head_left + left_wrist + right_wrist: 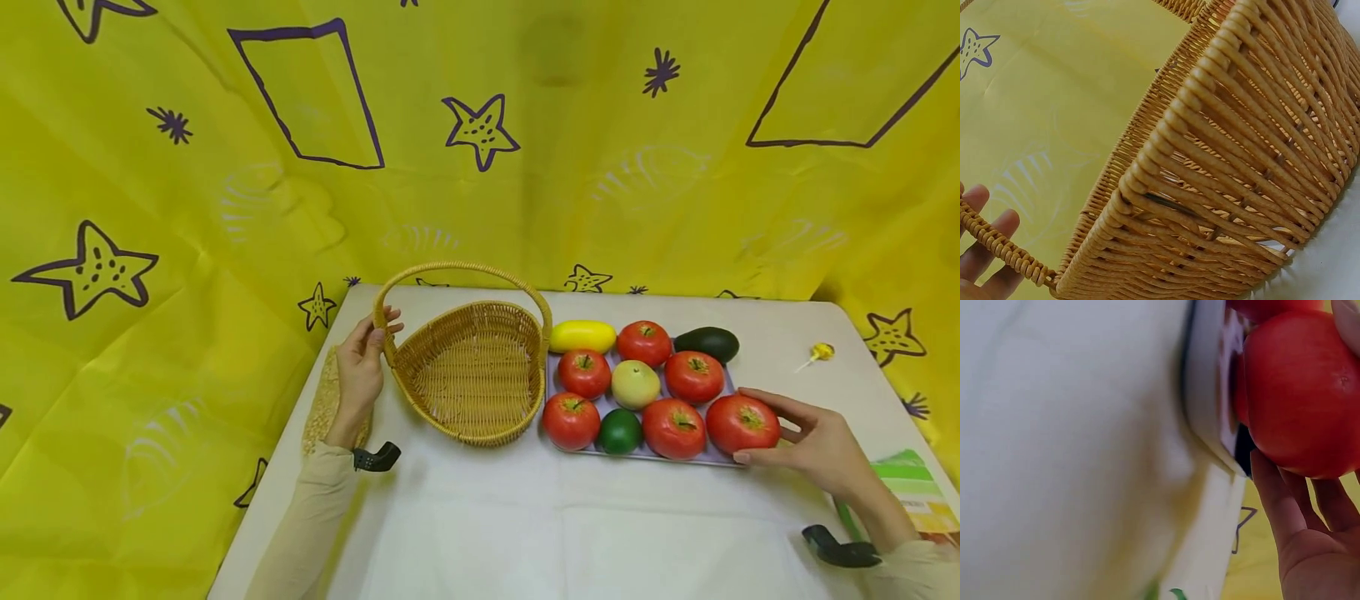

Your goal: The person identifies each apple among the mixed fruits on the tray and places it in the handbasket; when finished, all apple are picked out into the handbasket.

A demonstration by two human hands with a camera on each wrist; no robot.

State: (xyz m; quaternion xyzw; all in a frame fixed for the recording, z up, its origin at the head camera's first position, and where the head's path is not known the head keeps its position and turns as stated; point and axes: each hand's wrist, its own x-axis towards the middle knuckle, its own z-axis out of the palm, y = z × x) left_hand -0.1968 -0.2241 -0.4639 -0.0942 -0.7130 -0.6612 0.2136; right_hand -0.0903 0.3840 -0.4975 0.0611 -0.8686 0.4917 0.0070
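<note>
A wicker basket with a tall handle stands on the table, nothing inside it. The left hand holds the left foot of its handle; in the left wrist view fingers lie behind the handle. At the tray's right end, the right hand grips a large red tomato, thumb at the near side and fingers at the far side. The right wrist view shows this tomato between thumb and fingers, beside the tray's edge.
The purple tray bears several red tomatoes and apples, a pale round fruit, a green one, a yellow one and a dark avocado. A lollipop and a green packet lie right; a tan mat lies left.
</note>
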